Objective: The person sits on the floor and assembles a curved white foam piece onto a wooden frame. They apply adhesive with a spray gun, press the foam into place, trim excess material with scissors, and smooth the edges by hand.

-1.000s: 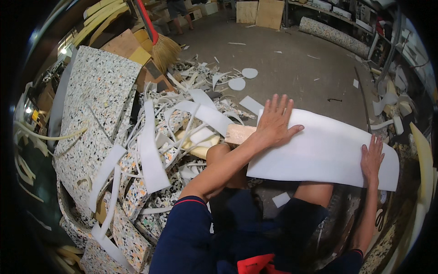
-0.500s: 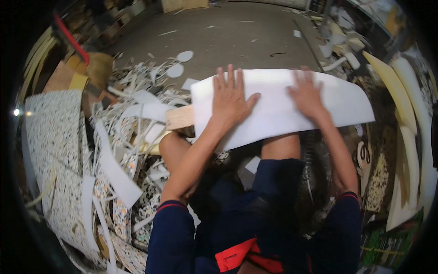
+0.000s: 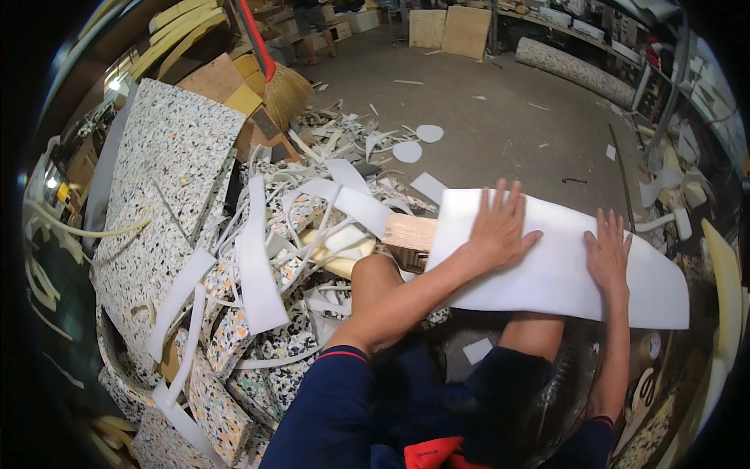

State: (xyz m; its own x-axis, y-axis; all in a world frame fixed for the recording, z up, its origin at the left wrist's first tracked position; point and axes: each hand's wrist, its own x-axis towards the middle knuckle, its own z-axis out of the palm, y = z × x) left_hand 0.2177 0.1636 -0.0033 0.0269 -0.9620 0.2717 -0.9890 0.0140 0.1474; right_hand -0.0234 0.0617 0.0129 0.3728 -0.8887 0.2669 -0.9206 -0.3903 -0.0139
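A white foam sheet [image 3: 656, 289] with a curved right end lies across a wooden board [image 3: 410, 232] above my knees. The board's bare end sticks out past the sheet's left edge. My left hand [image 3: 500, 234] rests flat on the sheet's upper left part, thumb spread away from the fingers. To its right, my right hand [image 3: 608, 258] also lies palm down on the foam, with fingers stretched toward the far edge. Neither hand grips anything. Most of the board is hidden by the foam.
Speckled foam slabs [image 3: 168, 148] and white offcut strips [image 3: 262, 258] pile up at my left. Behind them stands a broom [image 3: 287, 90] with a red handle. Yellow foam pieces [image 3: 726, 289] stand at the far right. A person's legs [image 3: 314, 31] show in the background.
The view has swung left and up, so the foam and my hands appear farther right and lower. My right hand, blurred before, is now sharp; both hands remain on the sheet.
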